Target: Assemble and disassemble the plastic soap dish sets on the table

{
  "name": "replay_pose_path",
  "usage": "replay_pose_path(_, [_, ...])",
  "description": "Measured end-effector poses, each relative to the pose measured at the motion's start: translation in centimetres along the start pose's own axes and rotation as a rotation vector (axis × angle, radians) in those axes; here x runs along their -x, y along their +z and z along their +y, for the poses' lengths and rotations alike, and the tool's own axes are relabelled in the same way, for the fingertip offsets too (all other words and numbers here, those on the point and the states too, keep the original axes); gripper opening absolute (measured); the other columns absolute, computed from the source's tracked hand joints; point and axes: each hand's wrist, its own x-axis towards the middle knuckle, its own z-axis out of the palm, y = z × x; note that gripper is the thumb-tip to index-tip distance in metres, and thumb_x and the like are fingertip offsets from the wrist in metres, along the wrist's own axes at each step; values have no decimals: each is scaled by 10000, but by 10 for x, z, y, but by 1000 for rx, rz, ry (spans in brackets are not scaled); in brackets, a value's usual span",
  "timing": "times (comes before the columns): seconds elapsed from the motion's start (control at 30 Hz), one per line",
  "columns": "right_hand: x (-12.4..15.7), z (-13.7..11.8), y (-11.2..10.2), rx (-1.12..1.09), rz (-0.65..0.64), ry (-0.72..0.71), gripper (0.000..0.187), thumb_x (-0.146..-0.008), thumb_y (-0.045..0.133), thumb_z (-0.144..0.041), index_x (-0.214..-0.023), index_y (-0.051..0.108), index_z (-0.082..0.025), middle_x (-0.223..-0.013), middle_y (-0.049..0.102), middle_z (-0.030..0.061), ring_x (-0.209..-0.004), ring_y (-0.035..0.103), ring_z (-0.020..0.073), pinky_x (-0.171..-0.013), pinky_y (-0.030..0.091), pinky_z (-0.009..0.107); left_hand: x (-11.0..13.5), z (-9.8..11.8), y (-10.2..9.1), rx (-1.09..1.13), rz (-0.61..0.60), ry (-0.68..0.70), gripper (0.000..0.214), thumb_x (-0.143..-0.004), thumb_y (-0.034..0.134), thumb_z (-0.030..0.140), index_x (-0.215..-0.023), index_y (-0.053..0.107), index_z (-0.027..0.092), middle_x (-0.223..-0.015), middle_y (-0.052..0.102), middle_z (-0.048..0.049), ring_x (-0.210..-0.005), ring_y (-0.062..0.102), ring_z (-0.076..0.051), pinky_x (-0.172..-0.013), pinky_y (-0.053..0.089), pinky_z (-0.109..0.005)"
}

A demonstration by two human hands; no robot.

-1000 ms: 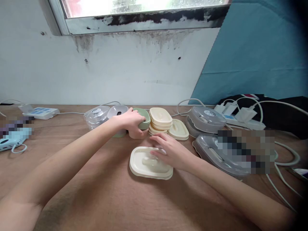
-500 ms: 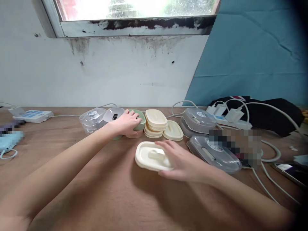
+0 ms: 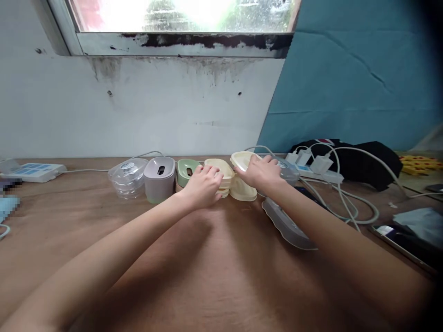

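Note:
My right hand [image 3: 263, 175] pinches a cream lid [image 3: 241, 159] by its right side, above another cream lid [image 3: 243, 190] that lies on the table. To its left, my left hand [image 3: 205, 185] curls over the front of a stack of cream lids [image 3: 221, 168], fingers on top and thumb low at the front, hiding part of it. Just left of that hand is a green box [image 3: 185, 169] with an oval slot in its top, partly behind my wrist. A lilac-grey slotted box [image 3: 159, 182] stands beside the green one.
Clear plastic covers stand at the left [image 3: 128, 177]; another clear cover [image 3: 287, 226] lies under my right forearm. A power strip [image 3: 320, 173] with chargers and looping white cables sits at the right, near a phone [image 3: 403, 246]. Another power strip [image 3: 36, 171] lies far left.
My left hand has left the green box and moved right onto the cream stack. My right hand has carried its cream lid back and up, over the single lid.

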Motion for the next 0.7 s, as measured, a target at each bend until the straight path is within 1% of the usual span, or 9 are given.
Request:
replay_pose_path(0.03, [-1, -1, 0, 1, 5, 3, 675, -809, 414, -566, -1218, 441, -30, -1178, 456, 301, -1089, 444, 401, -799, 383, 430, -15, 0, 7, -12, -7, 1, 463, -764, 584, 350, -1115, 512, 57, -1132, 546, -182, -1053, 476, -307, -875, 332, -396])
replay_pose_path(0.1, [0, 0, -1, 4, 6, 4, 684, -817, 387, -577, -1216, 442, -23, -1171, 464, 302, -1084, 450, 396, -797, 383, 421, -38, 2, 19, -31, -28, 27, 510, -701, 653, 321, -1103, 514, 39, -1058, 576, -180, -964, 524, -308, -826, 362, -385])
replay_pose_path(0.2, [5, 4, -2, 8, -10, -11, 687, -828, 359, -585, -1229, 435, -33, -1165, 475, 290, -1076, 458, 384, -792, 386, 409, -50, 5, 32, -54, -36, 63, 421, -718, 622, 219, -1093, 521, 58, -1025, 585, -159, -906, 551, -285, -755, 388, -348])
replay_pose_path(0.27, [8, 5, 2, 10, -28, -24, 668, -845, 332, -576, -1236, 436, -45, -1170, 476, 283, -1075, 459, 375, -793, 385, 407, -46, 5, 33, -69, -32, 72, 359, -739, 566, 142, -1088, 524, 69, -1028, 580, -154, -897, 557, -274, -727, 393, -335])
replay_pose_path(0.37, [11, 3, 13, 15, -64, -33, 652, -863, 308, -560, -1227, 453, -40, -1175, 474, 295, -1076, 458, 378, -787, 387, 415, -34, 3, 30, -90, -35, 83, 315, -734, 513, 60, -1046, 543, 80, -1016, 581, -144, -889, 563, -262, -716, 395, -328])
replay_pose_path(0.43, [10, 0, 22, 21, -84, -35, 658, -871, 306, -548, -1218, 464, -11, -1174, 473, 313, -1074, 464, 385, -789, 386, 422, -28, 2, 27, -101, -33, 80, 292, -740, 497, 51, -1024, 552, 81, -1018, 580, -142, -895, 563, -257, -725, 396, -328])
replay_pose_path(0.53, [9, -2, 31, 34, -103, -51, 662, -892, 288, -528, -1191, 483, 30, -1161, 489, 325, -1064, 490, 381, -814, 381, 435, -23, 0, 25, -110, -19, 51, 251, -767, 498, 93, -1011, 554, 73, -1029, 572, -154, -908, 561, -262, -738, 397, -339])
replay_pose_path(0.6, [9, -1, 34, 41, -101, -72, 622, -906, 284, -515, -1205, 474, -4, -1167, 509, 279, -1062, 509, 345, -828, 390, 442, -21, -1, 25, -109, -8, 31, 230, -787, 496, 128, -1002, 554, 71, -1031, 571, -161, -914, 560, -269, -740, 397, -349])
replay_pose_path(0.7, [14, 5, 39, 48, -98, -132, 449, -907, 390, -456, -1201, 479, -128, -1171, 540, 134, -1030, 542, 249, -838, 428, 438, -17, -4, 28, -104, 4, 24, 219, -805, 481, 145, -998, 553, 69, -1035, 578, -165, -925, 558, -270, -737, 398, -353])
